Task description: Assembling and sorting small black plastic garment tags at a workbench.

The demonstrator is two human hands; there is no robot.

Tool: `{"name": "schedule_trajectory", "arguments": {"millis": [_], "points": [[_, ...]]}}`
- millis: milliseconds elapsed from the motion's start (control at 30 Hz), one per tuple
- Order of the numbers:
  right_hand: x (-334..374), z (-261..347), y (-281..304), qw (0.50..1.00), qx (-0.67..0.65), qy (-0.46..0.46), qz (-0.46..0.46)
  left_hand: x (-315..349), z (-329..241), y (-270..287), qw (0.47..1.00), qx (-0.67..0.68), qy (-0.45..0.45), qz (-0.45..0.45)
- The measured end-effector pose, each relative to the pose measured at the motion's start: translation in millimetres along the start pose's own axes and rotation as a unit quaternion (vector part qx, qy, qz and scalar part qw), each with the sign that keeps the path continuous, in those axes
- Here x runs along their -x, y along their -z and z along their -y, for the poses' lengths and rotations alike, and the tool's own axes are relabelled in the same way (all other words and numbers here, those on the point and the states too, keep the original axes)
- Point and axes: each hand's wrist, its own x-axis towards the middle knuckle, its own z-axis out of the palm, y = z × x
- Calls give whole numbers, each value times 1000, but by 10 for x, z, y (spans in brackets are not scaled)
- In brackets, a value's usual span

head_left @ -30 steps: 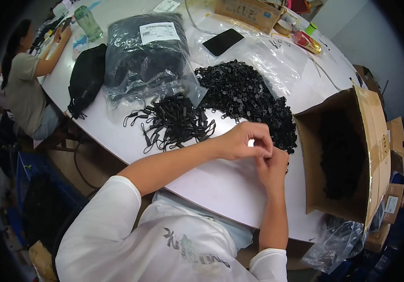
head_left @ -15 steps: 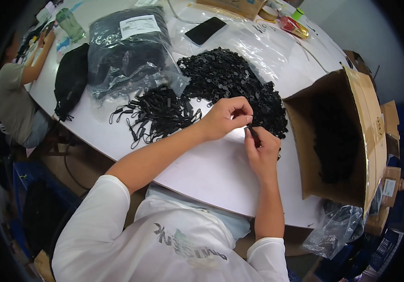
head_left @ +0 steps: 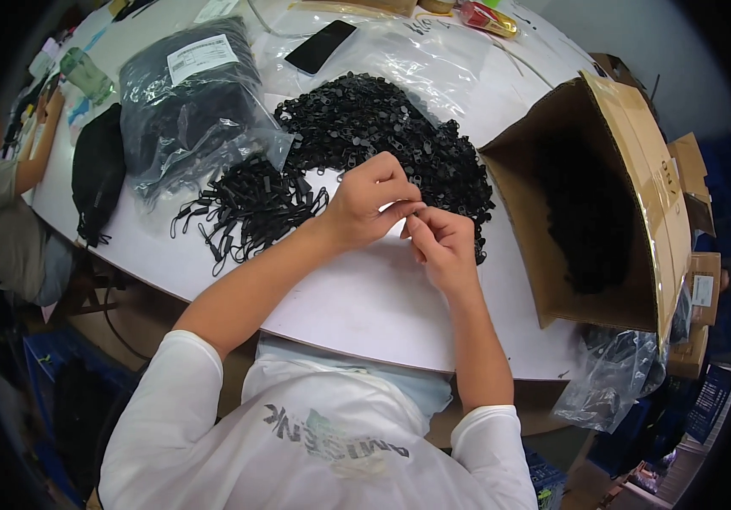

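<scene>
- A small dark piece (head_left: 416, 215) was at the centre of the work, above the table (head_left: 357, 327) and mostly hidden by fingertips; its exact shape could not be told.
- The left hand (head_left: 369, 201) came in from 9 o'clock, its thumb and forefinger pinched at that piece.
- The right hand (head_left: 448, 245) came up from 5 o'clock, its grip likewise closed on the piece, fingertips meeting the left hand's. Which hand bore it could not be told.
- As for progress, this one piece seemed in mid-handling, since both hands were on it and it had not been set down.
- From 11 o'clock round to 2 o'clock, just beyond the hands, spread a broad heap of small black pieces (head_left: 374, 123), plenty of them lying loose.
- At 9 o'clock lay a smaller heap of black looped pieces (head_left: 255, 204), cord ends splayed over the table. Whether either heap was finished or waiting did not show, so no count of done against left was possible.
- At 10 o'clock sat a clear plastic bag (head_left: 195, 110) full of dark contents, with a black pouch (head_left: 99, 170) beyond it.
- At 11 o'clock, past the broad heap, lay a phone (head_left: 321, 47).
- At 3 o'clock a cardboard box (head_left: 653, 200) faced the hands with its mouth, dark stuff inside.
</scene>
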Motion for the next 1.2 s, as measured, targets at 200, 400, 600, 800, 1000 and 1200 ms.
{"name": "schedule_trajectory", "arguments": {"millis": [200, 400, 600, 800, 1000, 1200], "points": [[-42, 40, 94, 932, 299, 204, -25, 8, 63, 7, 985, 81, 103, 116], [108, 236, 299, 890, 391, 233, 14, -54, 150, 141, 971, 52, 66, 223], [457, 139, 526, 920, 373, 101, 67, 113, 91, 8, 965, 8, -2, 263], [537, -93, 1571, 916, 10, 30, -401, -2, -86, 54, 983, 21, 21, 184], [492, -115, 37, 901, 381, 142, -149, -128, -267, 379, 985, -79, -148, 51], [273, 191, -1107, 850, 453, 231, 138, -626, -960, 1265, 961, -106, -218, -133]]}}
